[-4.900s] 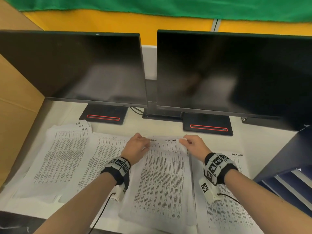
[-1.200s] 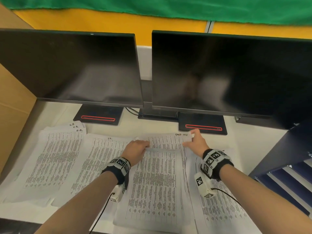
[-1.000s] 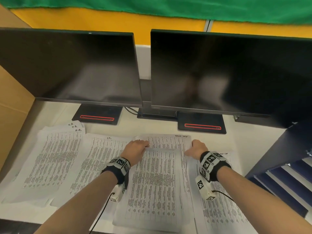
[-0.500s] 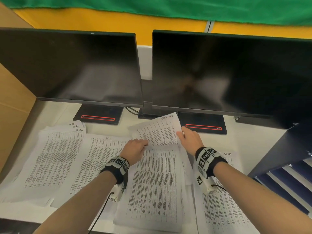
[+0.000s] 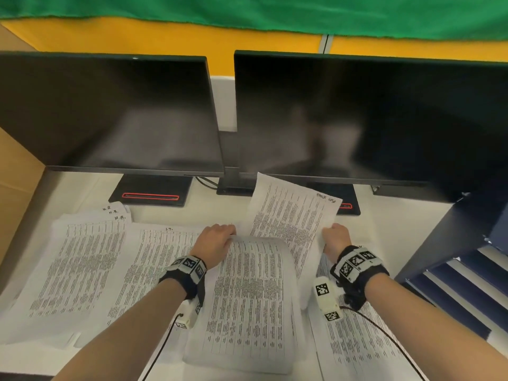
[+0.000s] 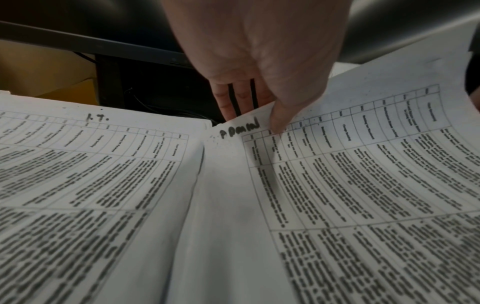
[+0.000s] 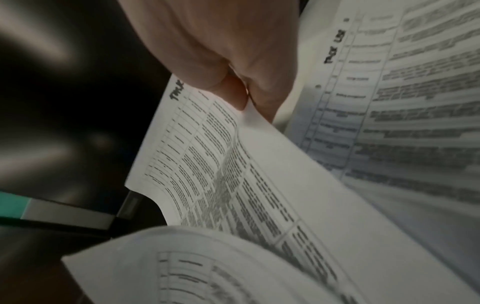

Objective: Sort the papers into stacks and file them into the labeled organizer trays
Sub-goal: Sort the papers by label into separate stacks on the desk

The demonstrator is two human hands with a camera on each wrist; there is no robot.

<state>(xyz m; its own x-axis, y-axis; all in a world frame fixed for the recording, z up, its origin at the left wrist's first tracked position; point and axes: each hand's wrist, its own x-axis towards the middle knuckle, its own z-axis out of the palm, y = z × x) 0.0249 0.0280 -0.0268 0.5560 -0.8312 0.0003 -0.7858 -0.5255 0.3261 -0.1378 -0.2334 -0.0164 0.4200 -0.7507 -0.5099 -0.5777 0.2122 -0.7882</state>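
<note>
Lifted sheet [image 5: 291,215] now higher, right hand [image 5: 335,239] grip pinching its edge

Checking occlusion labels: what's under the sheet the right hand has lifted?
Under the lifted sheet: more printed pages of the middle pile, held by the left hand. Its far end covers part of a monitor base. The desk beneath is hidden.

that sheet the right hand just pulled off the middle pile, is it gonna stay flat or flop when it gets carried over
Probably flop: the lifted sheet, which the right hand pinches at one edge only, already bows in the right wrist view. It looks light, a single page. It may slip or crease, since only the fingertips pinch its margin. The left hand grips the middle stack, whose top also curls.
</note>
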